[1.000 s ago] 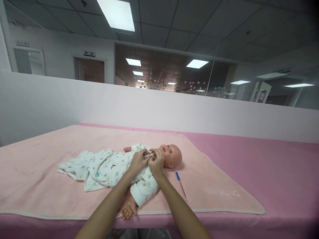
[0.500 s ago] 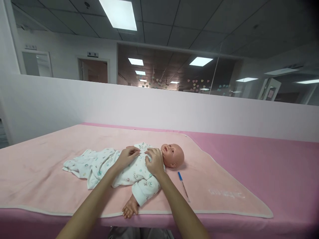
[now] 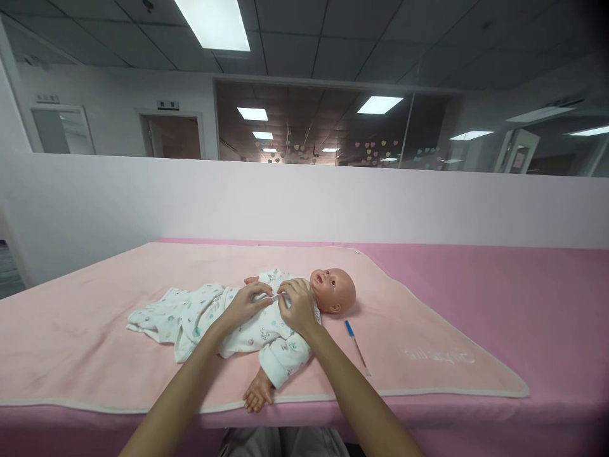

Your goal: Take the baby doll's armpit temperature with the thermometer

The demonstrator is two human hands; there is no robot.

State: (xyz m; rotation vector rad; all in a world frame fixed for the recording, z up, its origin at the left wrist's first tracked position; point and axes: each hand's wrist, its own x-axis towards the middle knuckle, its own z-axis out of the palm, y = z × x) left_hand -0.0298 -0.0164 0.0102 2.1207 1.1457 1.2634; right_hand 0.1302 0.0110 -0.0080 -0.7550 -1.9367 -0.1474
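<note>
A baby doll (image 3: 334,290) lies on its back, its head to the right, dressed in a white printed gown (image 3: 245,336). Over the gown's chest, my left hand (image 3: 248,303) is closed in a pinch on a thin white tie (image 3: 275,296). My right hand (image 3: 299,306) pinches the same tie from the other side, near the doll's neck, with its fingers bent. The fingertips of both hands nearly meet, and the tie's ends are mostly hidden by them. One doll hand (image 3: 259,390) sticks out of the near sleeve.
Right of the doll lies a pen with a blue cap (image 3: 356,347). Under everything is a peach blanket (image 3: 428,374) with a pale edge, spread on a pink padded table (image 3: 537,311). A low white partition (image 3: 304,203) stands behind it.
My hands have stayed at the gown's chest and drawn slightly closer together, with the tie now showing between the fingertips. The whole view has shifted a little.
</note>
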